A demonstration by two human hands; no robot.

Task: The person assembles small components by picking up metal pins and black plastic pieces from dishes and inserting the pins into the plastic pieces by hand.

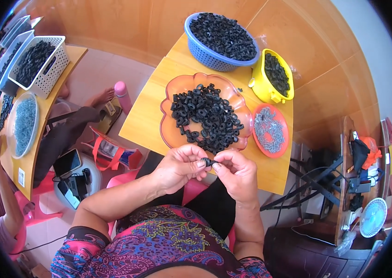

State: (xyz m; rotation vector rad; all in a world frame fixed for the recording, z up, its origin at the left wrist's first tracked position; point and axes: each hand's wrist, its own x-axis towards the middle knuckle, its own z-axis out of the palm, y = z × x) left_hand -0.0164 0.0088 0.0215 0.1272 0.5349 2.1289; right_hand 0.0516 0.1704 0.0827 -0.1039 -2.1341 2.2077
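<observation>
Just beyond the near edge of my lap, both hands meet over a small black plastic part. My left hand pinches it between thumb and fingers. From the other side, the thumb and fingertips of my right hand close on the part's right end. Whether a tiny metal piece sits between those fingertips is too small to tell. Right beyond my hands, an orange scalloped tray holds a heap of similar black parts. To its right, a round coral dish carries thin silvery metal pieces.
A blue basket and a yellow container, both full of black parts, stand at the table's far side. Leftward, another person sits at a second table with white baskets. A small fan stands at right.
</observation>
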